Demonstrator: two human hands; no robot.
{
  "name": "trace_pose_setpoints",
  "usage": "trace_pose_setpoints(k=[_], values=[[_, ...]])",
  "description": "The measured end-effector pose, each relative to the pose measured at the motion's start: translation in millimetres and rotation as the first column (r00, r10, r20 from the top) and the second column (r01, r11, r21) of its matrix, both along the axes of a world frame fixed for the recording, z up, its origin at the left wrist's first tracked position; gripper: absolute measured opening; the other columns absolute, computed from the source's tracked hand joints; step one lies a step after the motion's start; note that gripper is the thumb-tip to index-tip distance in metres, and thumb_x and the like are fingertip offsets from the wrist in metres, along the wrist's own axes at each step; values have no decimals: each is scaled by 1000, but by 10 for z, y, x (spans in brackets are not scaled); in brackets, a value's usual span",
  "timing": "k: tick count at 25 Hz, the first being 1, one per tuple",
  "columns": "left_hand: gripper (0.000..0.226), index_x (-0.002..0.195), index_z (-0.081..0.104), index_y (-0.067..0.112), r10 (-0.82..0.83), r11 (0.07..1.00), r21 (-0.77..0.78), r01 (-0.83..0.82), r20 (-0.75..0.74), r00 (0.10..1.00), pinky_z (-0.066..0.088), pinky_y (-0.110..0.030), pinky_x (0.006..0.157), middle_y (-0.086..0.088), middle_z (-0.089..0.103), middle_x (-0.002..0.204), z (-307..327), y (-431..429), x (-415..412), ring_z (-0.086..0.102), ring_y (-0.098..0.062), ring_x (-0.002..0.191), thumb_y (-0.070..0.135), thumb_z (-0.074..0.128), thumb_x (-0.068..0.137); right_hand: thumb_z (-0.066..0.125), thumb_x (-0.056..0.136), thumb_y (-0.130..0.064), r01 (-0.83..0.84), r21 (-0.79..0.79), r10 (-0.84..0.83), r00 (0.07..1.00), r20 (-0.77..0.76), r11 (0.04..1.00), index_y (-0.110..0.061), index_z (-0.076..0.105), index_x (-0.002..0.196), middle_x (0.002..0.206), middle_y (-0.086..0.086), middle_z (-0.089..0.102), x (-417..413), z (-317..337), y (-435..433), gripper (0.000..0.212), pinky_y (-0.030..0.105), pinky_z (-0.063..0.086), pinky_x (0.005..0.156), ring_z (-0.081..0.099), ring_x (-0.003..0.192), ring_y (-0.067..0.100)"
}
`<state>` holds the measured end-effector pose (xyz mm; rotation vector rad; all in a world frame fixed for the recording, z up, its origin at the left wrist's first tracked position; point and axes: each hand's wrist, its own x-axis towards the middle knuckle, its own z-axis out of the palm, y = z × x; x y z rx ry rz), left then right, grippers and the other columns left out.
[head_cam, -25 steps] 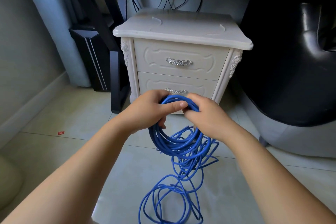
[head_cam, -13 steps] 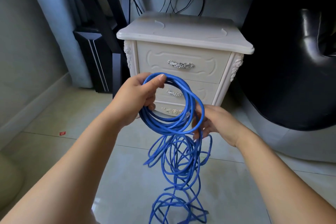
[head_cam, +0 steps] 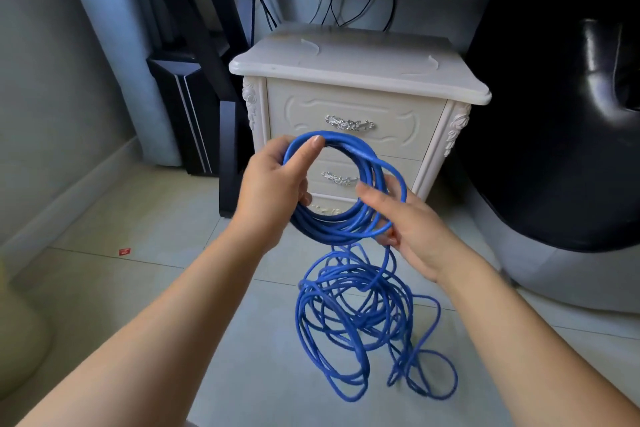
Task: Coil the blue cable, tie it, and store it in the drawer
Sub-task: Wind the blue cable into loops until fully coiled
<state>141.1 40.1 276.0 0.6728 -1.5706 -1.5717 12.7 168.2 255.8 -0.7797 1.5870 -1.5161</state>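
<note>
- Gripping the blue cable (head_cam: 341, 230) coil in left hand (head_cam: 273, 184), thumb on top.
- Holding outer loop in curled right hand (head_cam: 414, 230).
- Slack tangling on floor tiles (head_cam: 166, 291) before nightstand (head_cam: 346, 61), drawers (head_cam: 349, 107) shut.

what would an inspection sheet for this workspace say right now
surface: pale tiled floor
job's things: blue cable partly coiled, the rest loose on the floor, untied; top drawer and lower drawer shut
clutter: small red scrap on the floor
hands: left hand grips the coil; right hand holds its outer loop
cables: black cords hang behind the nightstand
surroundings: black chair at right, dark desk frame at left
</note>
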Motion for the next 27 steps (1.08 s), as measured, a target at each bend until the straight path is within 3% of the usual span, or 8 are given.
trace_pose_setpoints(k=[3,7,11,15,18,22,25,27], values=[[24,84,56,10,-10,992,125,19,-71,997,36,-23,47,11,32,46,-23,166,-81,30,-10,43,31,60,95,82,66,-36,52,9,-53,995,90,999,-23,62,91,65,-5,48,-59,58,5,35,27,29,56,40,59,14],[25,84,54,10,-68,975,198,96,-143,987,34,-21,46,10,29,49,-27,218,-106,28,-10,45,31,58,96,69,80,-9,54,10,-55,973,225,998,-9,59,92,77,10,62,-70,100,13,16,45,53,84,67,74,25],[25,90,54,10,-147,970,185,160,-85,985,42,-26,55,5,37,51,-98,256,-122,36,-12,47,33,60,94,48,85,11,159,-67,-128,934,333,985,-8,50,85,53,11,50,-25,91,6,19,38,57,58,62,51,27],[38,102,62,12,-324,943,137,305,152,934,56,-44,87,-8,68,86,-54,139,-49,69,-17,77,40,74,79,48,86,10,232,-64,-224,968,113,971,-13,54,82,41,2,36,-103,73,5,24,35,55,54,42,36,17],[55,120,61,23,-336,938,0,347,247,909,53,-31,92,0,69,114,-31,39,-15,69,-10,100,45,78,72,53,84,5,187,11,-177,948,-265,982,-21,57,81,42,-7,43,-83,88,1,27,37,55,53,43,34,16],[58,115,59,29,-180,788,-403,465,571,801,49,-17,73,11,69,90,-93,134,-2,65,1,80,62,73,70,62,79,-2,159,85,-99,869,-485,984,-26,57,71,54,-9,52,9,100,12,26,25,44,43,46,39,8],[36,95,59,21,-107,800,-454,393,535,838,49,-21,55,6,61,66,-93,180,-22,60,-8,57,50,71,79,64,78,-6,174,59,-124,867,-482,983,-25,61,80,66,-5,58,48,124,36,19,24,49,46,50,44,6],[21,84,58,20,-137,855,-397,333,447,884,47,-17,49,7,55,61,-62,192,-48,54,-4,50,37,70,86,65,78,-5,136,36,-113,919,-378,990,-23,62,88,69,-1,61,19,134,60,21,35,56,55,57,50,11]])
